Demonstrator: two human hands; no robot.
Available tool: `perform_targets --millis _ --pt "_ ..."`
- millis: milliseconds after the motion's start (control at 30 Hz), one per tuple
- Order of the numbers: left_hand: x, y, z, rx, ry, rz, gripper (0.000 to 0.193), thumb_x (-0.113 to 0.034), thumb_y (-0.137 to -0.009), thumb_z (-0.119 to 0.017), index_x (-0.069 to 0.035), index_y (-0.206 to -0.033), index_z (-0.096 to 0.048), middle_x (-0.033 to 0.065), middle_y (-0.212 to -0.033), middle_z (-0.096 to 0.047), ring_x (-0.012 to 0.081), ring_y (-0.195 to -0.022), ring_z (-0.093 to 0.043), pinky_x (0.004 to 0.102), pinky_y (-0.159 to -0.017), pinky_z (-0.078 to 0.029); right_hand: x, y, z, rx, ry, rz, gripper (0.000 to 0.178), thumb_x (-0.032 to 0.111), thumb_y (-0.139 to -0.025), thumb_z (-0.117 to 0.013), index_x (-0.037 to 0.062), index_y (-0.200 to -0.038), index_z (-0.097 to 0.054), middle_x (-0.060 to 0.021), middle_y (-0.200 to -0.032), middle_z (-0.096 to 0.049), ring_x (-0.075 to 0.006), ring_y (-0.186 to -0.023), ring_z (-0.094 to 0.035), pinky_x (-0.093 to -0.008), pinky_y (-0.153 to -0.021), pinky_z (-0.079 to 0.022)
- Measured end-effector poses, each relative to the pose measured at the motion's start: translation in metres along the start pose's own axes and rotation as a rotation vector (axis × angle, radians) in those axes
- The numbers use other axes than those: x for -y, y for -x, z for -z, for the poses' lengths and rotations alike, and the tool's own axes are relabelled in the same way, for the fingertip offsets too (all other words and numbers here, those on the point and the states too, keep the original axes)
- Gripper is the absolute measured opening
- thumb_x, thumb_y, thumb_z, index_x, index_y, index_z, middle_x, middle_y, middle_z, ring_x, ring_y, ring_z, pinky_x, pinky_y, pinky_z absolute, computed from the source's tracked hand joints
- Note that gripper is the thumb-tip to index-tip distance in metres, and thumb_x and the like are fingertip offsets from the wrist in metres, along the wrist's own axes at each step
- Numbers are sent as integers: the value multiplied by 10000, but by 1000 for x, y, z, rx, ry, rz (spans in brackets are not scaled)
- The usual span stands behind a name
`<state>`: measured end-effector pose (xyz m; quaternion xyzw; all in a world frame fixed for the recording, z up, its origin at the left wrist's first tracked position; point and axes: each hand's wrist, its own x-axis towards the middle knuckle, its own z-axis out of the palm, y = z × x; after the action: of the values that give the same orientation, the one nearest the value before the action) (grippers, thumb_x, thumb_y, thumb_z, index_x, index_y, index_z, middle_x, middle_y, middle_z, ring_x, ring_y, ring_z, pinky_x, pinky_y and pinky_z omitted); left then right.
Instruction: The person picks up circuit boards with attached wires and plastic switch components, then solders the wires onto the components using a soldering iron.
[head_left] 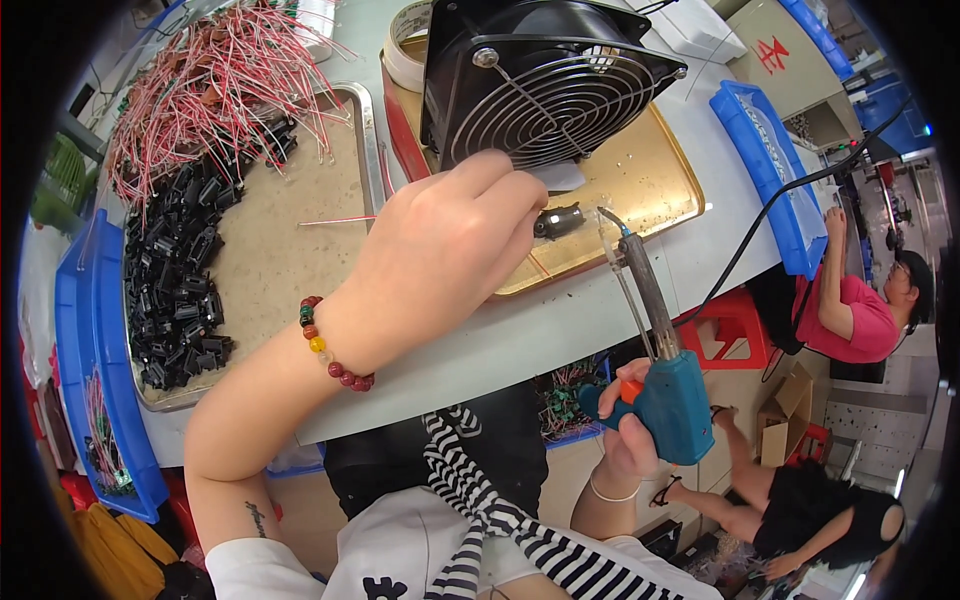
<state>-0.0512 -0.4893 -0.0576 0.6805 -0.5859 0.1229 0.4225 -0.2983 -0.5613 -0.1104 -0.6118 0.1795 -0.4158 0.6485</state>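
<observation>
1. The small black part lies over the front of the gold tray, just beside the left hand.
2. That hand's fingers are bunched narrow; whether they grip the part cannot be told, as the back of the hand hides their tips.
3. The right hand is wrapped round a teal soldering gun, its bent tip near the part.
4. Soldering a wire to the part seems in hand; the next move likely calls for a steady part and a precise touch of the tip.
5. A short red wire shows below the fingers, its other end hidden; any joint is too small to make out.
6. Behind stands a black fan, cut off above.
</observation>
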Motion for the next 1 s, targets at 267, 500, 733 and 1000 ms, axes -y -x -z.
perform_targets --millis 267,500,733,1000 --pt "1 0 1 -2 13 -8 100 -28 -742 -635 -37 -837 -605 83 -719 -539 237 -567 -546 321 -504 -448 -1 0 2 11 -17 -2 530 102 -693 -611 -89 -1154 -432 -217 -1022 -501 -210 -588 -535 -245 -515 -438" --pt "2 1 2 47 31 4 106 -26 -743 -636 -34 -842 -602 85 -718 -542 240 -580 -550 316 -513 -450 -2 1 3 -5 -10 -13 528 109 -684 -609 -82 -1144 -434 -222 -1023 -502 -211 -585 -535 -246 -519 -437" --pt "0 -5 9 102 160 63 156 -46 -757 -643 -33 -900 -583 95 -766 -574 222 -641 -575 302 -561 -467 2 1 2 -19 25 -8 519 123 -680 -607 -79 -1131 -446 -219 -1017 -507 -209 -561 -535 -248 -515 -432" --pt "-1 -7 27 305 76 2 111 -77 -737 -668 -52 -830 -613 81 -815 -541 254 -663 -571 331 -584 -475 -1 1 5 -1 14 7 522 119 -679 -607 -79 -1136 -449 -217 -1023 -506 -204 -571 -539 -242 -518 -439"
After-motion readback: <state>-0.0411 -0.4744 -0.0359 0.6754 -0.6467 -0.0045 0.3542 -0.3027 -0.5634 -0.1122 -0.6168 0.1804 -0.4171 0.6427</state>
